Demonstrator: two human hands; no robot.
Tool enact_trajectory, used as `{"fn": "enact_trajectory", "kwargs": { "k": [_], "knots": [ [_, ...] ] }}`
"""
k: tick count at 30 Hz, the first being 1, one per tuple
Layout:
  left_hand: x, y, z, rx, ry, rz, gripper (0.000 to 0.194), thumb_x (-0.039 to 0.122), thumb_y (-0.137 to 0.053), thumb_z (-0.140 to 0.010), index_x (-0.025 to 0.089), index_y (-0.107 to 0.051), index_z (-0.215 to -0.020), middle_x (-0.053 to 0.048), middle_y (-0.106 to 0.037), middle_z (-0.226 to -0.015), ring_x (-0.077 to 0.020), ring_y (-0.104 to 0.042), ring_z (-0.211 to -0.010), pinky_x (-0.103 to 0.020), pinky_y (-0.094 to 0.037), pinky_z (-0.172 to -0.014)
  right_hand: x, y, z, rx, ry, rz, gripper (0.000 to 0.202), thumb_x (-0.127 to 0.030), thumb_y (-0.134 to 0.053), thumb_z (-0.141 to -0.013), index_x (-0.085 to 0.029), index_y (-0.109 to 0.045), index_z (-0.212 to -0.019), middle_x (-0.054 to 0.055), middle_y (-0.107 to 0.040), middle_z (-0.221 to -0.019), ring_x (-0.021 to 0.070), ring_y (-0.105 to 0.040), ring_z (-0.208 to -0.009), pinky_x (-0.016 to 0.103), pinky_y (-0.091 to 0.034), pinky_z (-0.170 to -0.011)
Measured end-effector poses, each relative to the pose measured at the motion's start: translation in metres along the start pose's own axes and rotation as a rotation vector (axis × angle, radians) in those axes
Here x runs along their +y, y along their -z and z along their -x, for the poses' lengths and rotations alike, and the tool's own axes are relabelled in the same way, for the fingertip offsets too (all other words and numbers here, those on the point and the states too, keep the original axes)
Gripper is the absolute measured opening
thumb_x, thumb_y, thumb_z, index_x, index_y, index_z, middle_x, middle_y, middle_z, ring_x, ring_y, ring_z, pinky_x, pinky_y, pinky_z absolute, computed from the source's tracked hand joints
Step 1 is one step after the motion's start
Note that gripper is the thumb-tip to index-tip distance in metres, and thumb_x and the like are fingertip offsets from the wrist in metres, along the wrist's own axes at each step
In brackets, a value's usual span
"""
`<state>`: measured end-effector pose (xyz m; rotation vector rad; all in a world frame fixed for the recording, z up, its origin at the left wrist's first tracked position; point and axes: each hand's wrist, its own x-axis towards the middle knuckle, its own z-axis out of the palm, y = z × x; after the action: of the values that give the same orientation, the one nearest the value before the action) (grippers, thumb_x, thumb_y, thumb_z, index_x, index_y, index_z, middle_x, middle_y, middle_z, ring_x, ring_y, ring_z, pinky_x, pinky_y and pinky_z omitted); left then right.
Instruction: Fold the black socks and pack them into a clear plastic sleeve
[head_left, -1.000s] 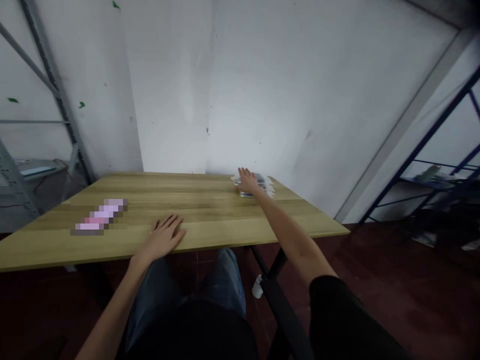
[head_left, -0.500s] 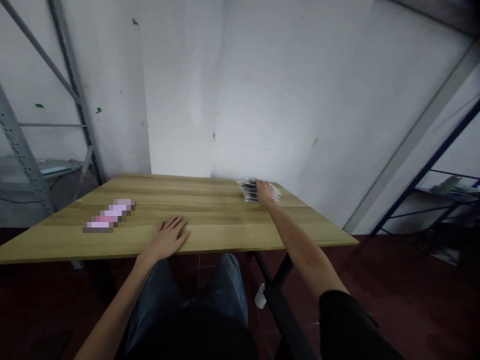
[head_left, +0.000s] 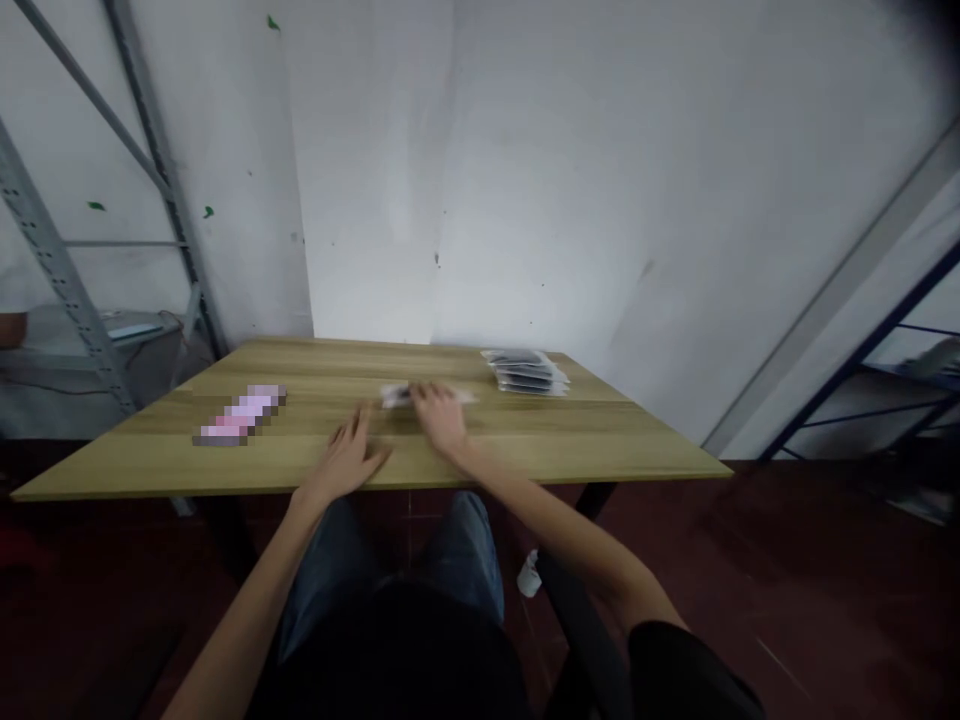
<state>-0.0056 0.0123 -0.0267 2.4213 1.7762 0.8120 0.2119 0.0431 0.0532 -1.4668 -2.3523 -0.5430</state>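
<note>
My right hand (head_left: 441,415) is over the middle of the wooden table (head_left: 600,440), closed on a flat pale packet (head_left: 394,396) with a dark part. The packet is smeared by motion, so its exact kind is unclear. Just left of it, my left hand (head_left: 349,458) lies near the table's front edge, fingers apart, with nothing in it. A stack of similar flat packets (head_left: 527,372), clear or white at the edges and dark inside, sits at the back right of the table.
A pixelated pink and lilac object (head_left: 241,414) lies on the table's left side. Behind the table stands a white wall (head_left: 495,180). Metal shelving (head_left: 56,260) is at left, a blue frame (head_left: 847,380) at right. A white container (head_left: 529,574) is on the floor below.
My right hand has moved left from the stack to the table's middle, bringing one packet along. My left hand has stayed near the front edge, its fingers slightly raised.
</note>
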Motion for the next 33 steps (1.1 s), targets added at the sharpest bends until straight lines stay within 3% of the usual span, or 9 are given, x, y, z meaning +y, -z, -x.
{"fn": "enact_trajectory", "kwargs": {
  "k": [2,5,8,14,19,25,30,33],
  "knots": [
    [0.001,0.0,0.0,-0.002,-0.038,-0.013,0.077,0.057,-0.042,-0.106,0.023,-0.023,-0.172,-0.018,-0.019,-0.178,-0.0371,-0.032,-0.161,-0.059,-0.031,-0.126,-0.03,-0.018,0.02,-0.043,0.029,-0.065,0.049,-0.01,-0.04,-0.106,-0.017,-0.057,-0.152,0.016,-0.062,-0.152,0.0272,-0.058,-0.134,0.041,-0.049,-0.108],
    [0.002,0.0,0.0,-0.025,-0.105,-0.014,0.058,0.043,-0.039,-0.109,0.032,-0.038,-0.166,-0.009,-0.034,-0.174,-0.0311,-0.038,-0.159,-0.062,-0.031,-0.126,-0.045,-0.028,0.042,-0.015,0.026,-0.134,0.051,-0.012,-0.045,-0.105,-0.016,-0.054,-0.155,0.016,-0.056,-0.159,0.0295,-0.05,-0.145,0.045,-0.043,-0.117],
    [0.001,0.0,0.0,0.079,-0.176,0.063,0.052,0.033,-0.042,-0.108,0.03,-0.051,-0.158,-0.008,-0.05,-0.165,-0.0277,-0.049,-0.151,-0.054,-0.039,-0.124,-0.043,-0.019,0.051,0.042,0.048,-0.196,0.049,-0.017,-0.049,-0.106,-0.019,-0.055,-0.155,0.014,-0.058,-0.157,0.0293,-0.052,-0.143,0.045,-0.046,-0.114],
    [-0.007,-0.001,-0.003,0.287,-0.234,0.278,0.03,0.026,-0.053,-0.101,0.023,-0.072,-0.124,-0.014,-0.065,-0.138,-0.0272,-0.067,-0.124,-0.045,-0.055,-0.11,-0.05,-0.007,0.039,0.1,0.173,-0.286,0.03,-0.026,-0.057,-0.108,-0.024,-0.068,-0.136,0.009,-0.074,-0.127,0.0247,-0.066,-0.117,0.037,-0.051,-0.1],
    [-0.011,-0.006,-0.005,0.265,-0.167,0.442,0.023,0.021,-0.057,-0.094,0.022,-0.068,-0.114,-0.009,-0.067,-0.115,-0.0226,-0.072,-0.096,-0.042,-0.061,-0.094,-0.049,-0.014,0.031,0.077,0.215,-0.237,0.022,-0.021,-0.059,-0.106,-0.023,-0.072,-0.123,0.008,-0.075,-0.119,0.0236,-0.067,-0.113,0.033,-0.052,-0.094],
    [-0.008,-0.002,-0.002,0.228,-0.166,0.594,0.041,0.018,-0.056,-0.089,0.024,-0.055,-0.13,-0.007,-0.071,-0.109,-0.0226,-0.071,-0.098,-0.041,-0.061,-0.093,-0.043,-0.013,0.034,0.082,0.246,-0.223,0.022,-0.019,-0.059,-0.106,-0.023,-0.071,-0.124,0.009,-0.075,-0.119,0.0234,-0.068,-0.111,0.033,-0.051,-0.092],
    [-0.005,0.003,0.001,0.205,-0.132,0.551,0.044,0.014,-0.053,-0.085,0.024,-0.058,-0.128,-0.006,-0.074,-0.104,-0.0234,-0.074,-0.095,-0.041,-0.059,-0.093,-0.051,-0.012,0.032,0.118,0.298,-0.232,0.02,-0.03,-0.059,-0.109,-0.022,-0.072,-0.121,0.009,-0.075,-0.119,0.0221,-0.067,-0.11,0.031,-0.051,-0.091],
    [-0.002,0.006,0.002,0.209,-0.1,0.515,0.034,0.016,-0.055,-0.085,0.024,-0.064,-0.117,-0.005,-0.076,-0.103,-0.0235,-0.075,-0.093,-0.039,-0.059,-0.091,-0.055,-0.014,0.03,0.121,0.3,-0.201,0.021,-0.029,-0.055,-0.111,-0.021,-0.073,-0.117,0.009,-0.075,-0.117,0.022,-0.066,-0.111,0.032,-0.051,-0.091]
  ]
}}
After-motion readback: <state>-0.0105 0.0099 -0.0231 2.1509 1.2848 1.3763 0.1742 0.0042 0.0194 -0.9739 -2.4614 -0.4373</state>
